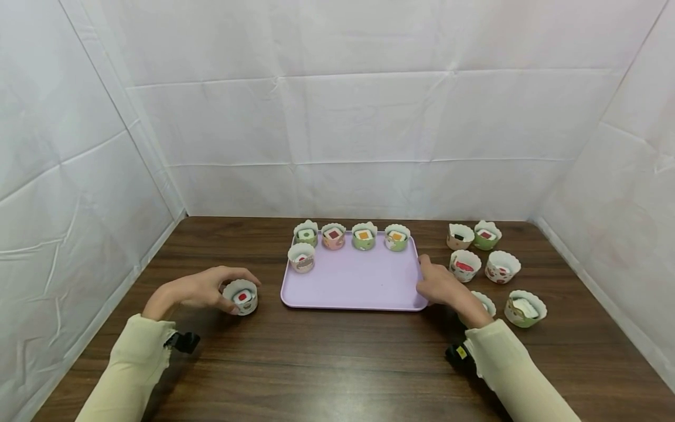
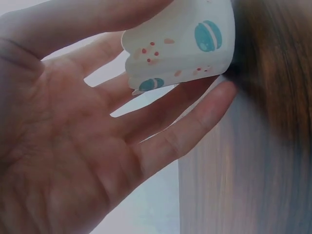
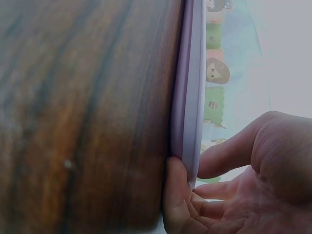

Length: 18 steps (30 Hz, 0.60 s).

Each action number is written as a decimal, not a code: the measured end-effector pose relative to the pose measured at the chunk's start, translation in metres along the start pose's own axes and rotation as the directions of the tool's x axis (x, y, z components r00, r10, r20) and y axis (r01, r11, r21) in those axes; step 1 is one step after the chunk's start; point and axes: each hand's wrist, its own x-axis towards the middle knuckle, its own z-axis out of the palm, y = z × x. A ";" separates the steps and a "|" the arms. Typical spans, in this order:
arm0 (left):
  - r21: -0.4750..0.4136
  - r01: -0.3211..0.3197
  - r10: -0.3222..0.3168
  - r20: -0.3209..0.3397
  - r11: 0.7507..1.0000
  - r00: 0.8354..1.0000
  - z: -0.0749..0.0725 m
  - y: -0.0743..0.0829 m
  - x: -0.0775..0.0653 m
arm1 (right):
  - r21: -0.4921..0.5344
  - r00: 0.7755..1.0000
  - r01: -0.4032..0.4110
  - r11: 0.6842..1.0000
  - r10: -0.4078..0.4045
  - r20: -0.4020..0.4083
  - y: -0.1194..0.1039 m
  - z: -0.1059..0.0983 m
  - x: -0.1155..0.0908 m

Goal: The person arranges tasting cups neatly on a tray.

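Observation:
My left hand [image 1: 208, 288] holds a paper baking cup [image 1: 249, 305] by its sides, left of the lilac tray. A small white block with a red square sits inside that cup. In the left wrist view the cup [image 2: 180, 48] shows teal macaron prints, with the thumb on one side and fingers on the other. My right hand [image 1: 440, 282] pinches the right rim of the lilac tray [image 1: 358, 287]. In the right wrist view the thumb and fingers lie on either side of the tray's rim [image 3: 192, 97]. Several cups, such as a pink cup [image 1: 333, 241], stand along the tray's back and left side.
More paper cups stand right of the tray, among them a white cup with red [image 1: 457, 272] and a green cup [image 1: 519, 317]. Beneath my right wrist, another cup [image 1: 486, 301] is partly hidden. White cloth walls [image 1: 364, 117] enclose the brown wooden table [image 1: 316, 363].

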 end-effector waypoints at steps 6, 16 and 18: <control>-0.007 -0.002 0.001 -0.034 1.000 0.999 0.002 -0.001 0.002 | -0.001 1.000 -0.003 1.000 0.003 0.003 -0.001 0.000 -0.001; 0.015 0.025 -0.022 -0.147 1.000 0.989 0.006 -0.002 0.008 | 0.004 1.000 -0.013 1.000 0.013 0.016 -0.002 0.000 0.000; 0.002 0.022 -0.021 -0.169 1.000 0.985 0.007 -0.002 0.009 | 0.007 1.000 -0.016 1.000 0.016 0.017 -0.002 0.000 0.000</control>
